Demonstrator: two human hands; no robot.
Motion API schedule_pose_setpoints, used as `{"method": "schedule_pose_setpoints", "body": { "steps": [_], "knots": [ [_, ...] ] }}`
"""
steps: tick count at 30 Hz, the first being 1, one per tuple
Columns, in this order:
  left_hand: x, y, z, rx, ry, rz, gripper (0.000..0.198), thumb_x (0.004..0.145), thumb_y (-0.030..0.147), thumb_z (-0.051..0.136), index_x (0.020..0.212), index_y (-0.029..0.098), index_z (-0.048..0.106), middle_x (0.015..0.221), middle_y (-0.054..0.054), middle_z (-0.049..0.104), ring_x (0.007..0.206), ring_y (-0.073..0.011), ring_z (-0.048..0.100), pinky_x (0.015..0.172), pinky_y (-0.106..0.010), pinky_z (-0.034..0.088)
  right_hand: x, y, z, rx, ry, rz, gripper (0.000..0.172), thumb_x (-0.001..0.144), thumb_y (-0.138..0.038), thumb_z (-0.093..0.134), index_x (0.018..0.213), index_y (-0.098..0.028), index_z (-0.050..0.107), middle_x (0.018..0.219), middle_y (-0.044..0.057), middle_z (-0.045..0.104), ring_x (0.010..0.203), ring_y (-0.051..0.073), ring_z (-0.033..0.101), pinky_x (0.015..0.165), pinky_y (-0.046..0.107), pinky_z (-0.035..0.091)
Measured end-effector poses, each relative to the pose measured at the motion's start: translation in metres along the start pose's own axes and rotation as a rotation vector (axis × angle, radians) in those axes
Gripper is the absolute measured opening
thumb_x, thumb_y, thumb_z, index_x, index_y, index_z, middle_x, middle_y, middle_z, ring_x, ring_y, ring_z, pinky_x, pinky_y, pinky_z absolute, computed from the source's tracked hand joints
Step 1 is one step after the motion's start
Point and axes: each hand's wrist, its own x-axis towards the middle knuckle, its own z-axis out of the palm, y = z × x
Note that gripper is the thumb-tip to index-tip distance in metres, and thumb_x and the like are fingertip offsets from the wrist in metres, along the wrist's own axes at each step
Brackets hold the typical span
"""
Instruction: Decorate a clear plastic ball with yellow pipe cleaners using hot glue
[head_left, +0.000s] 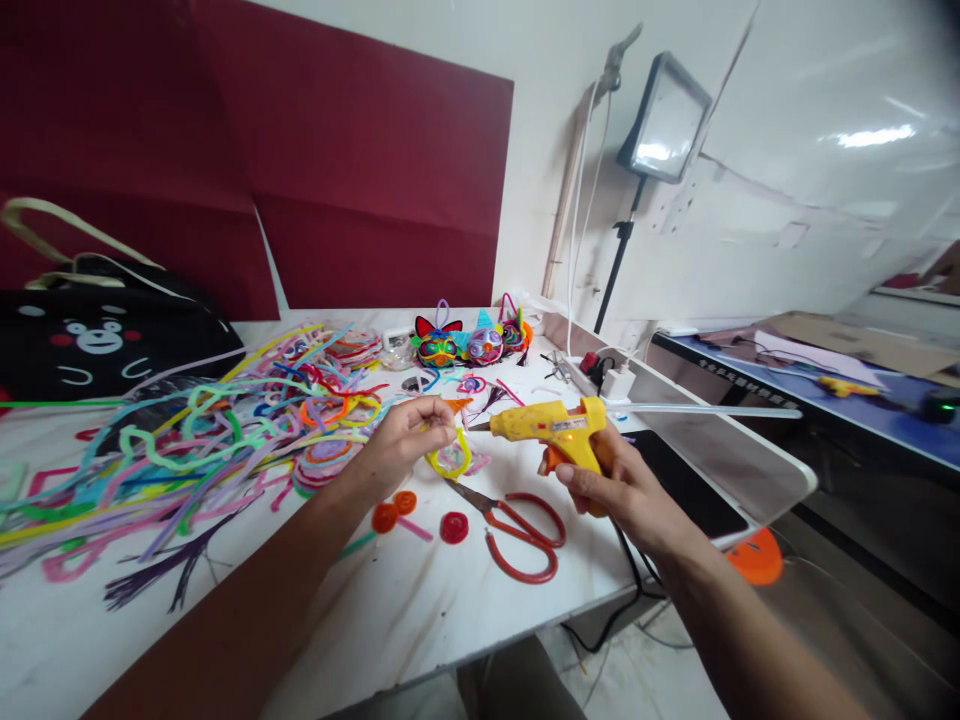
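Observation:
My right hand (611,480) grips a yellow hot glue gun (551,422), fingers by its orange trigger. A long clear glue stick (705,410) juts from the gun's back, and its nozzle points toward my left hand (412,440). Pinched in the left fingertips is a yellow pipe-cleaner loop (459,470); the exact hold is partly hidden. Below the hands lie orange-handled scissors (525,535), blades toward the loop. A red pipe-cleaner coil (454,527) and two orange coils (385,517) rest to their left, with a pink strip (415,529) beside them.
A tangle of colourful pipe cleaners (217,430) spreads over the left of the white table (405,640). Several decorated craft figures (439,345) stand at the back. A black phone-like slab (686,480) lies right, near a white plug (616,383). A black bag (105,330) sits far left.

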Motion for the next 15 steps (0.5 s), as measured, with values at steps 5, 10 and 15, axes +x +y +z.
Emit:
{"method": "schedule_pose_setpoints", "body": {
  "steps": [5, 10, 15],
  "knots": [
    [0.001, -0.001, -0.003, -0.015, 0.044, 0.034, 0.017, 0.067, 0.030, 0.071, 0.070, 0.018, 0.060, 0.069, 0.001, 0.052, 0.062, -0.0123, 0.044, 0.058, -0.026, 0.034, 0.008, 0.005, -0.007, 0.087, 0.065, 0.063, 0.040, 0.071, -0.036, 0.080, 0.094, -0.020, 0.052, 0.079, -0.002, 0.064, 0.048, 0.007, 0.049, 0.046, 0.022, 0.035],
    [0.004, -0.002, -0.008, -0.009, 0.131, 0.042, 0.019, 0.065, 0.030, 0.072, 0.071, 0.017, 0.060, 0.070, 0.002, 0.052, 0.063, -0.0119, 0.043, 0.059, -0.026, 0.033, 0.024, 0.012, -0.013, 0.025, 0.078, 0.183, 0.038, 0.066, -0.034, 0.081, 0.087, -0.017, 0.055, 0.075, 0.001, 0.067, 0.045, 0.007, 0.050, 0.046, 0.022, 0.031],
    [0.006, -0.006, -0.010, 0.021, 0.138, 0.053, 0.018, 0.067, 0.030, 0.071, 0.072, 0.017, 0.059, 0.070, 0.002, 0.051, 0.065, -0.0119, 0.043, 0.061, -0.025, 0.032, 0.043, 0.025, -0.010, -0.049, -0.020, 0.293, 0.037, 0.065, -0.032, 0.082, 0.089, -0.015, 0.060, 0.077, 0.004, 0.071, 0.047, 0.009, 0.054, 0.048, 0.023, 0.036]
  ]
}}
